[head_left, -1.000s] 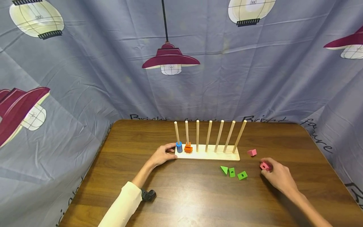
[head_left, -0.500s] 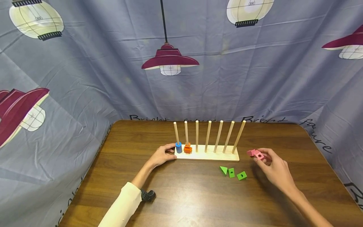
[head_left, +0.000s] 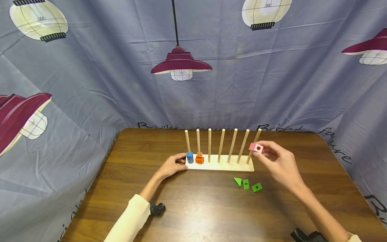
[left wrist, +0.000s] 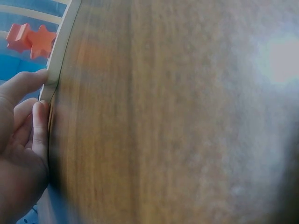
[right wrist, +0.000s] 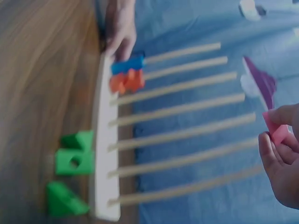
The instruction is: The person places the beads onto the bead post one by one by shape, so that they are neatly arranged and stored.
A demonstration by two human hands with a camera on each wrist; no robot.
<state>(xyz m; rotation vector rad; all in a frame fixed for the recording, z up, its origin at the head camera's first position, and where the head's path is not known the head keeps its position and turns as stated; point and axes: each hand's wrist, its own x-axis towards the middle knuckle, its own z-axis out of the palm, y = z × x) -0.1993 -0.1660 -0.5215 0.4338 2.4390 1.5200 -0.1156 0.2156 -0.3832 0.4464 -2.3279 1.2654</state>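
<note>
At the left end of a pale wooden peg board, my left hand grips the base between thumb and fingers. A blue cylinder sits low on the leftmost peg, with an orange star-shaped piece on the peg beside it. The other pegs are bare. My right hand pinches pink blocks, seemingly two together, one with a round hole facing me. They are raised beside the upper part of the rightmost peg; in the right wrist view the fingers partly hide them.
Several green blocks lie on the brown table in front of the board's right end; one looks triangular, others show holes. A grey-blue curtain with printed lamps hangs behind the table. A black wrist device is on the left forearm.
My right hand has gathered the pink blocks from the table and lifted them leftward to the rightmost peg. No pink block is visible on the table now. My left hand keeps its place.
</note>
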